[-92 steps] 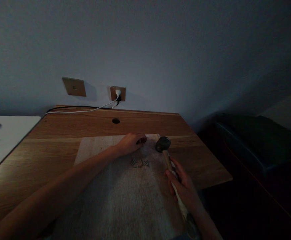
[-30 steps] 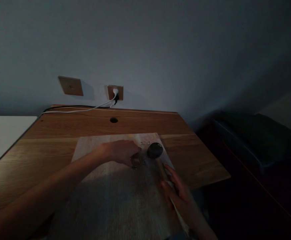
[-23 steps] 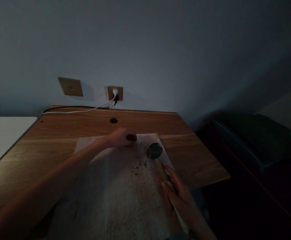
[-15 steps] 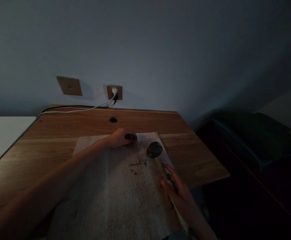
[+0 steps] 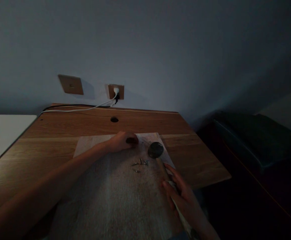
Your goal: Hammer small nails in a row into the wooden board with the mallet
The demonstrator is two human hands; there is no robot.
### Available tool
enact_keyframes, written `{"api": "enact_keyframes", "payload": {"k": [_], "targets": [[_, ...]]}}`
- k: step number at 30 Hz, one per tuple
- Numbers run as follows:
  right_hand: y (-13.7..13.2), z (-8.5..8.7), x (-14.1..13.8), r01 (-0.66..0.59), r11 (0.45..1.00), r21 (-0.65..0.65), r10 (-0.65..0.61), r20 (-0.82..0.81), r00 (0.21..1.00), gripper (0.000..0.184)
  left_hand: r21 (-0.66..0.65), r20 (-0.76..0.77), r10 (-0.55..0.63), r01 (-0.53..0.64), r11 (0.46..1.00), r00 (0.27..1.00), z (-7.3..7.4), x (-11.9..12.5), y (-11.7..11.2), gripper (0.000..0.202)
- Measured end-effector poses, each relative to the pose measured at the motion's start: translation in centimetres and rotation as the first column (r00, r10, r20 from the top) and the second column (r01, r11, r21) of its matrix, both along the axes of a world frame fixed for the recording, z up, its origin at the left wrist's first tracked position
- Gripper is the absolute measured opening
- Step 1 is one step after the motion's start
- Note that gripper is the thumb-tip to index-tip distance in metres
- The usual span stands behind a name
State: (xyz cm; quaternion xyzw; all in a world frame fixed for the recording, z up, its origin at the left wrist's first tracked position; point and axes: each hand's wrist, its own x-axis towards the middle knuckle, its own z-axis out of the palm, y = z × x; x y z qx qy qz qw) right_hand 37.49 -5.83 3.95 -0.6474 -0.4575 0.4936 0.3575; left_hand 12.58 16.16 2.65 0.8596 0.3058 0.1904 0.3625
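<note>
My right hand (image 5: 181, 191) is wrapped round the pale handle of a mallet (image 5: 155, 150), whose round dark head lies over the right side of a greyish, wood-grained board (image 5: 110, 193). Near the board's far edge, my left hand (image 5: 122, 140) is closed, its fingers curled down towards the surface. What those fingers hold, if anything, is hidden. Between the two hands lie several small, thin metal pieces that look like screws or nails (image 5: 140, 162), in a loose group on the board.
Under the board is a wooden table (image 5: 200, 150) with a round cable hole (image 5: 114, 119). Cables (image 5: 85, 108) run along its back to a wall socket (image 5: 116, 91). A white surface (image 5: 7, 133) adjoins on the left; a dark cushioned item (image 5: 260, 140) stands to the right.
My left hand has shifted very slightly at the board's far edge, fingers still curled. The mallet stays in my right hand in nearly the same place. The whole view has moved a little.
</note>
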Motion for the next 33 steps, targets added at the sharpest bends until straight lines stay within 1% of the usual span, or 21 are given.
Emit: {"api": "enact_keyframes", "payload": {"k": [3,6,8,11,13,16,18,20,21,23,25,26,27,29,31,33], "targets": [[0.9,1.0,-0.6,-0.009,1.0,0.019,0.009,-0.045,0.999,0.067,-0.042,0.0,0.04,-0.04,0.998,0.999,0.0,0.1,-0.2,0.025],[2.4,2.1,-1.6,-0.035,0.999,0.04,0.039,-0.1,0.994,0.068,-0.076,0.009,0.032,-0.032,0.997,0.999,0.2,0.1,-0.3,0.04],[3.5,2.5,-2.3,-0.059,0.997,0.056,0.066,-0.124,0.99,0.067,-0.063,0.013,0.03,-0.029,0.998,0.999,0.3,0.1,-0.4,0.045],[4.7,2.3,-3.3,-0.113,0.992,0.058,0.12,-0.131,0.984,0.064,-0.003,0.033,0.052,-0.052,0.999,0.998,0.3,-0.1,-0.4,0.052],[5.1,2.1,-3.6,-0.135,0.99,0.033,0.138,-0.131,0.982,0.063,0.027,0.037,0.054,-0.055,0.998,0.998,0.1,-0.1,-0.3,0.057],[4.8,2.0,-3.3,-0.126,0.992,0.008,0.126,-0.131,0.983,0.064,0.003,0.04,0.035,-0.035,0.999,0.999,-0.2,-0.3,0.0,0.061],[4.0,2.1,-2.8,-0.098,0.995,0.011,0.099,-0.119,0.988,0.065,-0.011,0.025,0.043,-0.043,0.999,0.999,0.1,-0.4,0.1,0.055],[2.8,2.1,-2.0,-0.061,0.998,0.003,0.061,-0.107,0.992,0.067,0.01,-0.055,0.062,-0.062,0.998,0.997,1.0,-0.5,-0.1,0.039],[2.2,2.0,-1.6,-0.041,0.999,-0.01,0.04,-0.102,0.994,0.068,0.019,-0.116,0.05,-0.049,0.999,0.992,1.6,-0.5,-0.4,0.03],[1.1,1.5,-0.9,-0.031,0.999,-0.044,0.026,-0.095,0.995,0.07,-0.002,-0.246,-0.043,0.043,0.999,0.968,3.0,-0.4,-1.2,0.016],[0.4,0.9,-0.4,-0.029,0.998,-0.058,0.025,-0.076,0.997,0.073,-0.04,-0.332,-0.173,0.169,0.985,0.927,4.3,-0.1,-2.4,0.01],[0.2,0.7,-0.3,-0.032,0.998,-0.059,0.029,-0.065,0.998,0.074,-0.036,-0.359,-0.214,0.216,0.976,0.908,4.7,0.1,-3.0,0.008],[0.0,0.5,-0.2,-0.034,0.997,-0.062,0.03,-0.053,0.998,0.075,-0.013,-0.38,-0.232,0.245,0.969,0.896,4.9,0.3,-3.6,0.007],[0.0,0.2,-0.2,-0.022,0.997,-0.069,0.019,-0.041,0.999,0.075,0.063,-0.403,-0.233,0.281,0.958,0.885,4.9,0.8,-4.6,0.005],[0.0,0.1,-0.3,-0.027,0.997,-0.072,0.023,-0.046,0.999,0.074,0.134,-0.412,-0.236,0.315,0.94,0.88,4.4,1.3,-5.2,0.006],[0.1,0.1,-0.3,-0.028,0.999,-0.044,0.026,-0.047,0.999,0.071,0.182,-0.419,-0.248,0.349,0.919,0.874,4.0,1.4,-5.4,0.011]]}}
